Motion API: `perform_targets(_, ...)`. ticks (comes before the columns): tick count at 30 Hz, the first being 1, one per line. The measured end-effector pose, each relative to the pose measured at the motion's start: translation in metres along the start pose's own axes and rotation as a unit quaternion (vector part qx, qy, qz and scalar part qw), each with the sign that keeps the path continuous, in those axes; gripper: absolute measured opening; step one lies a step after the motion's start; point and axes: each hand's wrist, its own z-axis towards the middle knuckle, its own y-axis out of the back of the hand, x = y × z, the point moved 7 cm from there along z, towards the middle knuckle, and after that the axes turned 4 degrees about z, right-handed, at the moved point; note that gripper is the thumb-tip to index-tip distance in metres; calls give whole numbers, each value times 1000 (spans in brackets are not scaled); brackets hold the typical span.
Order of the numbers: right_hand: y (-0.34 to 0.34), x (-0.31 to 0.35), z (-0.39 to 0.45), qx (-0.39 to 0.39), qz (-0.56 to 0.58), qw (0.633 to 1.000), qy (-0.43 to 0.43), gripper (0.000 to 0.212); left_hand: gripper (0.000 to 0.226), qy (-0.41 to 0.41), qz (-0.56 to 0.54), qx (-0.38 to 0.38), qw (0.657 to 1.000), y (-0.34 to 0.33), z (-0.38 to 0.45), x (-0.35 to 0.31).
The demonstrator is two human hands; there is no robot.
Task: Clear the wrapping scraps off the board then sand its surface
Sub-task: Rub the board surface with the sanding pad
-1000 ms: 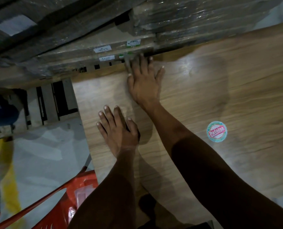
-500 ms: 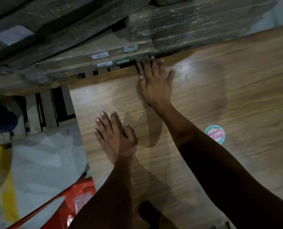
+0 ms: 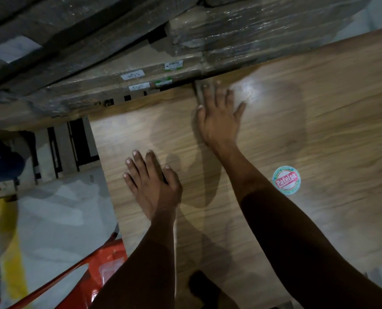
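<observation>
A wood-grain board (image 3: 319, 121) fills the right and middle of the view. My right hand (image 3: 219, 117) lies flat near the board's far edge, its straight fingers pressing a small grey-brown sanding pad (image 3: 199, 91) that shows at the fingertips. My left hand (image 3: 152, 186) rests flat on the board near its left edge, fingers spread, holding nothing. No wrapping scraps are visible on the board.
A round green and red sticker (image 3: 286, 179) sits on the board right of my right forearm. Plastic-wrapped stacks of boards (image 3: 241, 39) with white labels lie along the far edge. A red plastic chair (image 3: 100, 268) stands on the floor at lower left.
My right hand has slid to the right along the board's far edge with the pad under its fingers. My left hand has stayed flat in the same spot.
</observation>
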Motion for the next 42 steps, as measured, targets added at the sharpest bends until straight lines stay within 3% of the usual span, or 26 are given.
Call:
perform_targets(2, 5, -22, 7, -19, 18, 997, -66, 63, 60, 2, -1, 2, 1000, 0, -1, 0)
perform_targets(6, 5, -16, 0, -19, 55, 993, -98, 61, 61, 4, 3, 10, 1000, -2, 1, 1)
perform_targets(13, -3, 13, -50, 32, 14, 996, 83, 61, 61, 0, -2, 8, 1000, 3, -1, -1)
perform_targets(18, 10, -36, -31, 8, 29, 999, -19, 62, 62, -2, -4, 15, 1000, 4, 0, -1)
perform_targets(21, 8, -29, -37, 3, 34, 998, -52, 62, 62, -2, -5, 21, 1000, 1, 1, 0)
perform_targets(25, -4, 6, -69, 42, 14, 998, 54, 63, 61, -3, -8, 12, 1000, 1, 0, -1)
perform_targets(28, -1, -3, -80, 43, 0, 993, 110, 62, 62, -4, -4, 9, 1000, 1, 0, -1)
perform_targets(33, 9, -46, -69, 8, 19, 1000, 12, 62, 63, -4, -3, 14, 1000, 0, -1, 0)
perform_targets(38, 4, -36, -81, -11, 37, 996, -82, 61, 62, -7, 1, 12, 1000, -1, 0, 1)
perform_targets(42, -6, -8, -116, 20, 15, 999, 29, 63, 61, -9, 4, 10, 1000, -1, -1, 0)
